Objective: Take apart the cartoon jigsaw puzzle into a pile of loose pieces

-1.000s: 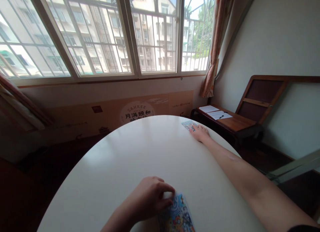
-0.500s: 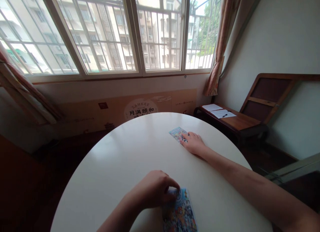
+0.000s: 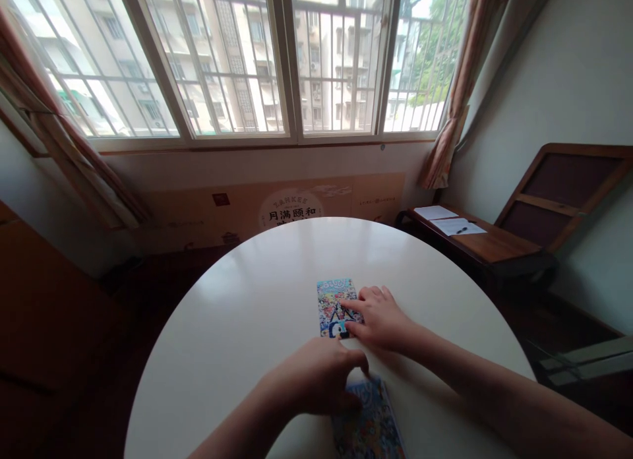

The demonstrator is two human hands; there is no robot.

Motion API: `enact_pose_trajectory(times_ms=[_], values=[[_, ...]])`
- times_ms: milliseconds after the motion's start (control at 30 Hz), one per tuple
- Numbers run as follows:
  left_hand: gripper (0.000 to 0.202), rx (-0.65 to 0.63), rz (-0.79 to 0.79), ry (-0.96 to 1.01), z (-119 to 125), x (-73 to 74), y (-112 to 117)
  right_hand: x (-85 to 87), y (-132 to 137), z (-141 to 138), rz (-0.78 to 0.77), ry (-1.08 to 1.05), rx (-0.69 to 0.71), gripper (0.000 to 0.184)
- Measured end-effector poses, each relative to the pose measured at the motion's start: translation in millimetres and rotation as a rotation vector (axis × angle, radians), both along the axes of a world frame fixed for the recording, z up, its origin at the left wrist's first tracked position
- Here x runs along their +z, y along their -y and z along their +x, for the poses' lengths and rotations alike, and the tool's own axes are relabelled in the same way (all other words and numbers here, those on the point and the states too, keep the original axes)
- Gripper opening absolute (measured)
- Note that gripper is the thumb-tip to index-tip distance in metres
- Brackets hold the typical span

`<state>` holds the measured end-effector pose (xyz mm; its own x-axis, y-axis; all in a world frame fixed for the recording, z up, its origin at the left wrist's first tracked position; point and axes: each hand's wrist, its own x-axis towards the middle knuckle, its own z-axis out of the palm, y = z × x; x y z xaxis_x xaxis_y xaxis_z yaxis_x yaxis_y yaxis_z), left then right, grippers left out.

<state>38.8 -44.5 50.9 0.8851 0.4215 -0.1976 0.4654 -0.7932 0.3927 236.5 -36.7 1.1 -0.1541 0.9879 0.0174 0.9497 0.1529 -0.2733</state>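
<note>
- Clock face over the white table point(image 3: 232, 353), 12 = window point(image 3: 262, 70).
- Far card point(image 3: 329, 301): flat, picture up, about 12 o'clock of table middle. Its lower edge sits right by left-hand knuckles in view; contact unclear.
- Near card point(image 3: 370, 426): picture up, about 5 o'clock, partly under left hand. Pale side edge shows; one card or a stack, can't tell.
- Right hand point(image 3: 380, 317): at the far card's 3 o'clock side, fingers spread, index and thumb resting on its face. Not clenched, no pinch.
- Left hand point(image 3: 324, 376): over the near card's 11 o'clock corner, index hooked at top edge, thumb by the face. Can't tell if it grips.
- Progress, my read: partway. Done: far card is out on the table, apart from the near one, face visible.
- Left: neither card is clear of the hands; near one's handling looks unfinished.
</note>
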Motion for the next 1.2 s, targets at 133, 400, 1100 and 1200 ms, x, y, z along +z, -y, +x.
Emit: enact_pose_trajectory(times_ms=[133,400,1100,1200], values=[[0.044,-0.003,-0.034,0.001,2,2.4,2,-2.4,4,4,0.017,-0.052,0.059,0.048],[0.042,0.016,-0.073,0.019,3,0.8,3,-8.1,-12,25,-0.057,-0.091,0.21,0.069],[0.026,0.625,0.279,0.188,-19,-44.1,-71,-5.4,8,21,-0.053,-0.099,0.411,0.072],[0.029,0.623,0.283,0.176,-18,-43.6,-70,-1.6,8,23,-0.077,-0.104,0.432,0.071]])
